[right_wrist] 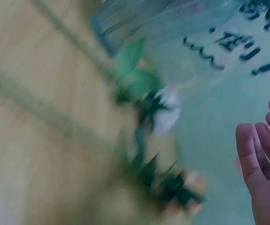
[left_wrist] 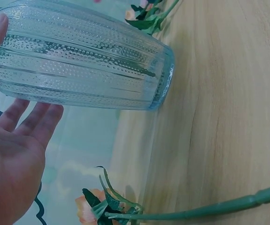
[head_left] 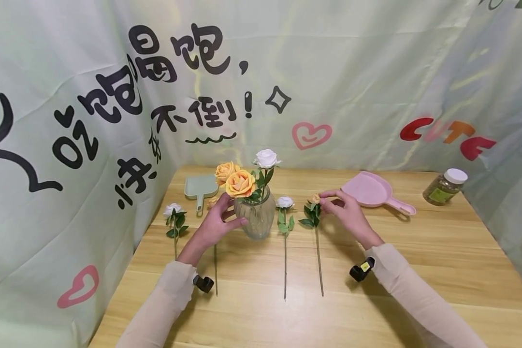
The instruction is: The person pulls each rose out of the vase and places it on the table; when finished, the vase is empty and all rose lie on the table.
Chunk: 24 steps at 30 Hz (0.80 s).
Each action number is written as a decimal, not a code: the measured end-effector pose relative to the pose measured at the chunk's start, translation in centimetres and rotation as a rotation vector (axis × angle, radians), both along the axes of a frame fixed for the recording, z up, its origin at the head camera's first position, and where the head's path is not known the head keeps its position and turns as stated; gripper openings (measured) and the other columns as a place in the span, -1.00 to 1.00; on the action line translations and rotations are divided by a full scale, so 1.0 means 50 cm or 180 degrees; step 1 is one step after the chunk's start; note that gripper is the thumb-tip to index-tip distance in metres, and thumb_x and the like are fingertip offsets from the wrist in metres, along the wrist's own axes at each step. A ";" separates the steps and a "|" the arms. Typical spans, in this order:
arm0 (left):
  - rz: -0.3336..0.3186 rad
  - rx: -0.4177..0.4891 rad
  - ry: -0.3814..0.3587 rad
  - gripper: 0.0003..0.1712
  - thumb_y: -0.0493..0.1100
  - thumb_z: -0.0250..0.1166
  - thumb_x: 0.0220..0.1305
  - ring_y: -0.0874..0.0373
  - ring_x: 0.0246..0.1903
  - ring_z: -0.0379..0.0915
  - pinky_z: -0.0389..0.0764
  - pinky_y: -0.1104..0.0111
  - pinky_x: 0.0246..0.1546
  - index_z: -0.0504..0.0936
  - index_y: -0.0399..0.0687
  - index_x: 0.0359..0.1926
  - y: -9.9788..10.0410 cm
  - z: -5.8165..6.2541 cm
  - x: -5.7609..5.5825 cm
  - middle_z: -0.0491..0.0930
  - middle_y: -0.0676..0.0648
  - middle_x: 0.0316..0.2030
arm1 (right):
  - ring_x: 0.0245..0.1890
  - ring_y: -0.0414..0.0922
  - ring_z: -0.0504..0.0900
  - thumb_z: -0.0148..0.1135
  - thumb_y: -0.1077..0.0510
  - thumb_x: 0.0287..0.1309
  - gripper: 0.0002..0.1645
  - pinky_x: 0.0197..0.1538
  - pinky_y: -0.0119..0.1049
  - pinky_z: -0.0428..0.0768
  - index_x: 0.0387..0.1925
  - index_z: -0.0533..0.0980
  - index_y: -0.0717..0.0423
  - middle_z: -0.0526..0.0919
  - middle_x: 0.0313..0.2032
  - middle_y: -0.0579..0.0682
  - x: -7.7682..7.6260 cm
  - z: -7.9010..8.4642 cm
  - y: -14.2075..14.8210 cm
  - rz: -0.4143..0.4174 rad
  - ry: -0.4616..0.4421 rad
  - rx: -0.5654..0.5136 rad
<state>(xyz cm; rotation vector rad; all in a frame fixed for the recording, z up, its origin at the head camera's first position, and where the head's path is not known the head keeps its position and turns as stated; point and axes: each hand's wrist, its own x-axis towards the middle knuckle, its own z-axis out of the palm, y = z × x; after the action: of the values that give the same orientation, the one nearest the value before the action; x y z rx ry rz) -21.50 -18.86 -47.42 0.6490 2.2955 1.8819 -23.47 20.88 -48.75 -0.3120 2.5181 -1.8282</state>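
In the head view a clear ribbed glass vase [head_left: 255, 222] stands upright, with two orange roses [head_left: 240, 183] and one white rose [head_left: 267, 158] in it. My left hand [head_left: 217, 223] is at the vase's left side. In the left wrist view its thumb overlaps the glass [left_wrist: 78, 61] and its fingertips come up to the glass edge; whether they press on it I cannot tell. My right hand [head_left: 345, 212] is beside the bloom of a lying orange rose [head_left: 315, 198]. The right wrist view shows its fingers [right_wrist: 250, 150] apart from the blurred flowers.
A lying white rose [head_left: 284, 202] is right of the vase, another white rose [head_left: 173, 209] far left. An orange rose's stem [head_left: 216, 270] runs below my left hand. Behind are a grey-green dustpan [head_left: 201, 186], a pink dustpan [head_left: 367, 188] and a white-lidded jar [head_left: 444, 187].
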 end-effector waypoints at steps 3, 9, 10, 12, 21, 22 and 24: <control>0.0003 -0.0013 0.0010 0.09 -0.13 0.57 0.38 -0.30 0.62 0.18 0.32 -0.27 0.60 0.11 0.08 0.73 -0.001 0.000 -0.001 0.24 -0.20 0.64 | -0.02 -0.08 0.81 0.27 0.06 0.61 -0.54 0.12 -0.18 0.84 0.30 0.59 0.30 0.68 0.17 0.21 0.000 0.049 -0.029 0.0125 0.0225 -0.0277; 0.0007 -0.0003 -0.0009 0.09 -0.14 0.56 0.38 -0.30 0.62 0.17 0.29 -0.27 0.61 0.11 0.09 0.73 0.001 0.001 0.001 0.24 -0.20 0.64 | 0.06 -0.15 0.77 0.29 0.17 0.58 -0.65 0.19 -0.32 0.79 0.24 0.63 0.26 0.71 0.19 0.17 -0.005 0.128 -0.116 0.0564 0.0536 -0.0510; 0.0008 0.0002 -0.0014 0.09 -0.14 0.56 0.38 -0.30 0.62 0.17 0.29 -0.27 0.62 0.10 0.09 0.73 0.000 0.001 0.002 0.24 -0.20 0.64 | 0.11 -0.11 0.76 0.30 0.19 0.57 -0.67 0.22 -0.31 0.78 0.21 0.63 0.26 0.71 0.22 0.17 -0.007 0.137 -0.131 0.0655 0.0575 -0.0516; 0.0014 0.0005 -0.0019 0.09 -0.12 0.56 0.39 -0.31 0.63 0.16 0.30 -0.25 0.62 0.10 0.08 0.73 -0.001 0.000 0.004 0.24 -0.20 0.64 | 0.23 -0.05 0.72 0.30 0.22 0.56 -0.70 0.28 -0.33 0.74 0.19 0.64 0.26 0.68 0.29 0.18 -0.009 0.146 -0.156 0.0777 0.0601 -0.0512; 0.0034 -0.0028 0.0036 0.06 -0.12 0.55 0.40 -0.25 0.63 0.19 0.33 -0.21 0.62 0.12 0.18 0.73 -0.001 -0.003 0.001 0.24 -0.13 0.65 | 0.38 0.12 0.61 0.25 0.16 0.60 -0.68 0.42 -0.08 0.68 0.25 0.65 0.14 0.61 0.36 0.11 -0.007 0.152 -0.231 0.1253 0.0569 -0.0216; 0.0028 -0.0020 0.0029 0.06 -0.14 0.54 0.40 -0.26 0.63 0.19 0.34 -0.22 0.61 0.13 0.18 0.73 -0.001 -0.004 0.001 0.24 -0.14 0.65 | 0.39 0.10 0.60 0.26 0.15 0.59 -0.66 0.43 -0.03 0.67 0.27 0.65 0.11 0.60 0.39 0.08 -0.007 0.152 -0.234 0.1238 0.0571 -0.0204; 0.0025 -0.0020 0.0031 0.04 -0.16 0.54 0.40 -0.26 0.63 0.19 0.36 -0.22 0.60 0.15 0.16 0.72 -0.002 -0.005 -0.001 0.25 -0.14 0.64 | 0.42 0.07 0.57 0.26 0.13 0.59 -0.63 0.46 0.04 0.63 0.30 0.65 0.07 0.57 0.43 0.03 -0.008 0.151 -0.239 0.1206 0.0589 -0.0181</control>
<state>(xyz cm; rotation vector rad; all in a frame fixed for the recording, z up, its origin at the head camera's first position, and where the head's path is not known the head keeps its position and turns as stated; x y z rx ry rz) -21.54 -18.95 -47.66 0.6505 2.3123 1.8784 -23.86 8.90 -41.23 -0.9276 2.3052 -1.7880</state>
